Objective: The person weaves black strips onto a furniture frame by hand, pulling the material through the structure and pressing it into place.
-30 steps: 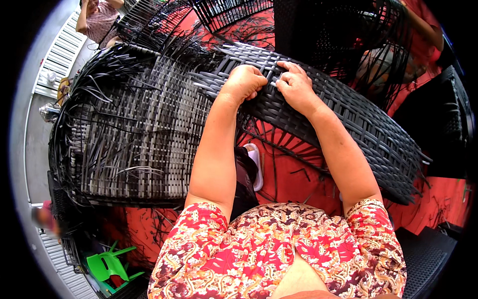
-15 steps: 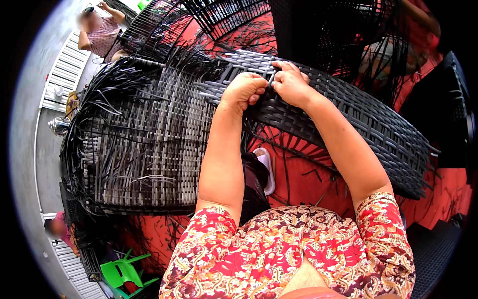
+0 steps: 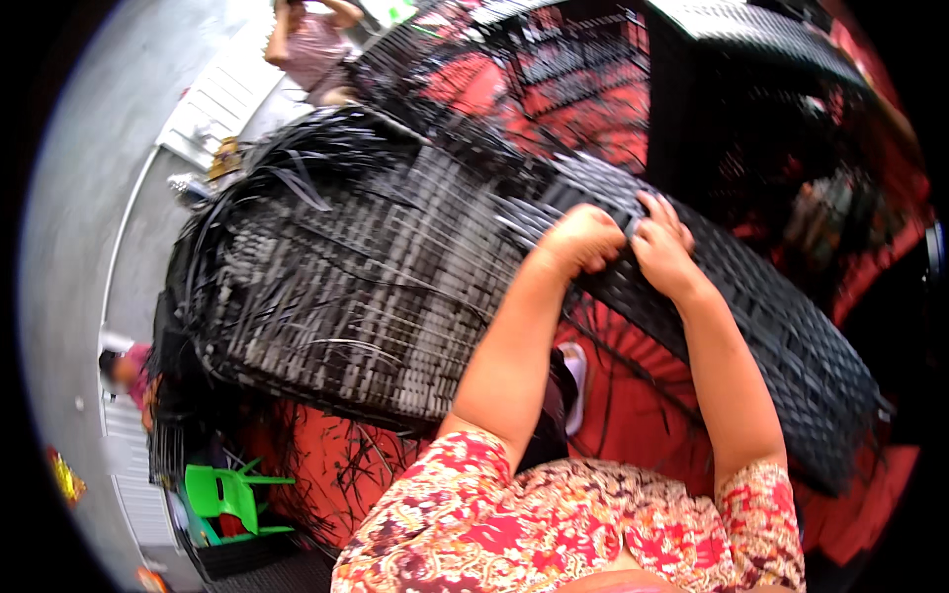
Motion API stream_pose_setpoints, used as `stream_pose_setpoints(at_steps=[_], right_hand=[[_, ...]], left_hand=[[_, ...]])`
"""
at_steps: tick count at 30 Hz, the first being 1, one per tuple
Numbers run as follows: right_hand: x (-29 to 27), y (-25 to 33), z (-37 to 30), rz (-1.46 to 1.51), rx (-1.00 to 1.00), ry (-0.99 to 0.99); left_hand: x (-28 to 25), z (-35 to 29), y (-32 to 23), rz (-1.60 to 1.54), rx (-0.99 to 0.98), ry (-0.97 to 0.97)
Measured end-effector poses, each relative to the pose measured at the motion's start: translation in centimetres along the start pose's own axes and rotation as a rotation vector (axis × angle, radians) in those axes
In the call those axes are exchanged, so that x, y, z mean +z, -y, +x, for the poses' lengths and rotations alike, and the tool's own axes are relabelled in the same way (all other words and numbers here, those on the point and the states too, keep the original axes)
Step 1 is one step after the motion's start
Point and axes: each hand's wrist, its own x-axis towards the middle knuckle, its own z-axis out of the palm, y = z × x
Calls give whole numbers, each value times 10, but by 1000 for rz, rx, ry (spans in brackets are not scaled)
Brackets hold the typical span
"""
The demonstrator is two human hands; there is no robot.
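Observation:
A long panel of dark grey plastic wicker slants in front of me from upper middle to lower right, with loose strip ends at its upper left end. My left hand is closed in a pinch over that end, on a wicker strip mostly hidden by the fingers. Right beside it, my right hand bends its fingers over the weave, thumb and fingertips closed at the same strip. Left of the panel lies a larger grey and black woven piece, with a bunch of loose black strips along its far edge.
Strip offcuts lie on the red floor. A green plastic chair stands at lower left. One person is at the upper left, another at the left edge. Black woven frames stand at the back.
The whole view has shifted and turned, so hands and panel appear farther right and lower. Both hands stay at the same end of the panel, close together.

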Motion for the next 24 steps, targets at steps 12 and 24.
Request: stream_pose_setpoints(at_steps=[12,24], right_hand=[[-2,11,1,59,114,22],[0,7,5,51,76,10]], left_hand=[[12,6,6,151,92,-146],[-10,17,9,24,139,82]])
